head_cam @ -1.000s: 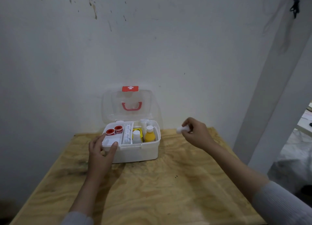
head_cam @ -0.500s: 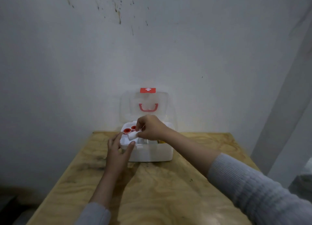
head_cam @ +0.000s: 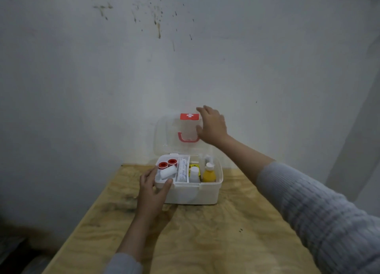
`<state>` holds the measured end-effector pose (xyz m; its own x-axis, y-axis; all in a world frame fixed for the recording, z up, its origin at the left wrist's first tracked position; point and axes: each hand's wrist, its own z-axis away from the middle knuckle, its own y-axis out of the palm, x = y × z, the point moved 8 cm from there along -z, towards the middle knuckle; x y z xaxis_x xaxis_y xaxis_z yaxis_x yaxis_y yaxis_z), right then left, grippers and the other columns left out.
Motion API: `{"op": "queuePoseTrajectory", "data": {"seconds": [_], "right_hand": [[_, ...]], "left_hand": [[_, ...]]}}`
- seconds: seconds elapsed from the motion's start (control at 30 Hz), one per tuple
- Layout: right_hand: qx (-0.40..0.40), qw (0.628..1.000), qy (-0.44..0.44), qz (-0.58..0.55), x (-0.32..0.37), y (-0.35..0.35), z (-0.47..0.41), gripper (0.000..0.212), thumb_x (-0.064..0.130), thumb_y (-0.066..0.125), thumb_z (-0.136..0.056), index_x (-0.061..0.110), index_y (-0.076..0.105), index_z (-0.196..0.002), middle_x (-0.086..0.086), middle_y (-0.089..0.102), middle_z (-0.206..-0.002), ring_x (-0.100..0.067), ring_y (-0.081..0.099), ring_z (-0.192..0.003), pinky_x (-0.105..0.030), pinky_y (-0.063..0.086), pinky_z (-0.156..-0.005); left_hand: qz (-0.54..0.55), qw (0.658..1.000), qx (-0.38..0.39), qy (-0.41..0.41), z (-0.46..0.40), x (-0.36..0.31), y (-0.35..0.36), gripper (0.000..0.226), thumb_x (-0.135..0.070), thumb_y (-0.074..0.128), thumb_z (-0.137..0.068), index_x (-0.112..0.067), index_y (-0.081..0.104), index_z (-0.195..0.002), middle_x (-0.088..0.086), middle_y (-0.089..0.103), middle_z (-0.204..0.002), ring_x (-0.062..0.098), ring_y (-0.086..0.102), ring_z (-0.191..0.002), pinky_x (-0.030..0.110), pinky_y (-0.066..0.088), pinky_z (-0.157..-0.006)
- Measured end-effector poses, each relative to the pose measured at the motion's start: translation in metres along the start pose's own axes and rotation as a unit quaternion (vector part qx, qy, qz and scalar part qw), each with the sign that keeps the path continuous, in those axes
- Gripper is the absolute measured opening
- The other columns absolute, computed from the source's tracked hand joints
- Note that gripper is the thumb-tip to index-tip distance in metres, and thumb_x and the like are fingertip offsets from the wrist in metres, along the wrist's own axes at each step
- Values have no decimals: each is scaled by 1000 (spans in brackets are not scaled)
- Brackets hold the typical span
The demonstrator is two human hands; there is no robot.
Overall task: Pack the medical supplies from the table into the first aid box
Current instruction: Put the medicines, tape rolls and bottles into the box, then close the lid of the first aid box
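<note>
Nearest the camera lies a plywood table, bare where it shows. The left hand rests against the near left corner of the white first aid box, fingers loosely spread around that corner, thumb on the rim, pinching nothing. Just beyond its fingertips, inside the box's left compartment, lies a white bandage roll, with two red-centred tape rolls behind it. To the right of that hand stand a small white bottle and a yellow bottle. Farther back, the right hand is up at the raised clear lid, fingers spread and empty, beside the red latch and over the red handle.
</note>
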<state>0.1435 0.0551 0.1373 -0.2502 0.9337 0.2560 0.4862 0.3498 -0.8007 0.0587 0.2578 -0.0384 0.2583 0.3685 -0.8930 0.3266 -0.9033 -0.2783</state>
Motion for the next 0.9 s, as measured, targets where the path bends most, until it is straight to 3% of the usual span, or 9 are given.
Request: {"op": "queuePoseTrajectory", "data": {"seconds": [0.07, 0.17, 0.27, 0.4, 0.53, 0.7, 0.9], "right_hand": [[55, 998, 9, 37, -10, 7, -12, 66, 25, 59, -86, 19, 29, -145, -8, 32, -153, -29, 30, -140, -58, 18, -114], [101, 993, 2, 55, -16, 18, -18, 66, 28, 59, -87, 24, 28, -145, -7, 41, -147, -31, 37, -135, -60, 18, -113], [89, 993, -16, 74, -14, 20, -17, 59, 29, 59, -87, 27, 36, -141, -9, 49, -138, -32, 46, -126, -55, 29, -110], [56, 997, -33, 53, -10, 16, -12, 53, 29, 60, -87, 25, 43, -137, -10, 55, -130, -31, 51, -117, -48, 42, -102], [12, 998, -48, 29, -6, 5, -6, 42, 29, 58, -90, 22, 50, -131, -11, 59, -121, -30, 54, -110, -39, 47, -90], [-22, 998, -54, -4, -3, -7, 0, 32, 27, 57, -92, 22, 57, -124, -10, 60, -115, -28, 53, -108, -31, 41, -74], [-77, 989, -127, 18, 11, -23, 28, 31, 28, 55, -93, 17, 61, -121, -12, 64, -108, -29, 55, -101, -32, 45, -69]], "left_hand": [[-4, 1000, 4, 1, 2, -1, 2, 54, -35, 63, -84, -28, 46, -135, -1, 31, -142, 15, 42, -122, 28, 48, -91], [-7, 1000, 13, 3, 5, -6, 5, 41, -33, 60, -87, -31, 53, -127, 0, 27, -146, 12, 37, -119, 24, 48, -86], [-12, 1000, 18, 6, 7, -9, 5, 34, -31, 59, -88, -32, 57, -121, 1, 25, -148, 10, 36, -116, 20, 46, -83], [-21, 1000, 19, 5, 5, -7, 2, 28, -35, 60, -87, -34, 58, -114, 1, 27, -146, 14, 39, -119, 25, 47, -86], [-30, 999, 15, 15, 4, -7, 2, 23, -34, 61, -86, -32, 56, -109, 1, 31, -143, 13, 40, -117, 18, 47, -80], [-10, 1000, 8, 17, 3, -8, 1, 43, -34, 64, -84, -36, 43, -121, -4, 37, -134, 14, 46, -114, 13, 46, -71], [11, 1000, 15, -2, 2, -7, 0, 79, -36, 68, -81, -37, 18, -142, -2, 31, -148, 18, 43, -125, 33, 51, -88]]}}
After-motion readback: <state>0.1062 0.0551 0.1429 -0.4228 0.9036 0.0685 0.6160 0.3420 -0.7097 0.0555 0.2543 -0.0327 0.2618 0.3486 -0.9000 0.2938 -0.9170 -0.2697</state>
